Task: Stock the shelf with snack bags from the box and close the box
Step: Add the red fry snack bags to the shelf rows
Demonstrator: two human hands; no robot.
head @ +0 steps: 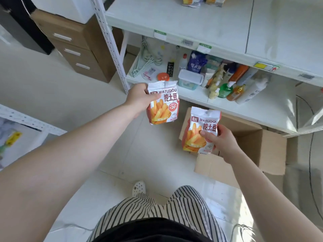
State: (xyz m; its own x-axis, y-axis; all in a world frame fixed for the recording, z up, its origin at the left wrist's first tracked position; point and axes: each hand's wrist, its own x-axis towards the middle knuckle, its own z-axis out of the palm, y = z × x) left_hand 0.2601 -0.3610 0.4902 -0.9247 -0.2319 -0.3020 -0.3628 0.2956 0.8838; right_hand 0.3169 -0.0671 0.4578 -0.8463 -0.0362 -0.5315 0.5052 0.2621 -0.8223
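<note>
My left hand [139,97] grips a white and orange snack bag [163,106] by its left side, upright, in front of the lower shelf edge. My right hand [220,141] holds a second, matching snack bag [197,135] over the open cardboard box [265,147] on the floor. The box flaps stand open; its inside is mostly hidden by the bag and hand. Two more snack bags [203,0] lie on the white upper shelf [192,23] at the top of the view.
The lower shelf [262,109] carries bottles, a clear tub [190,79] and hangers. A white shelf upright [111,44] stands left of it, with a brown drawer unit [76,49] beyond. Another rack [26,119] is at the left. Tiled floor lies below.
</note>
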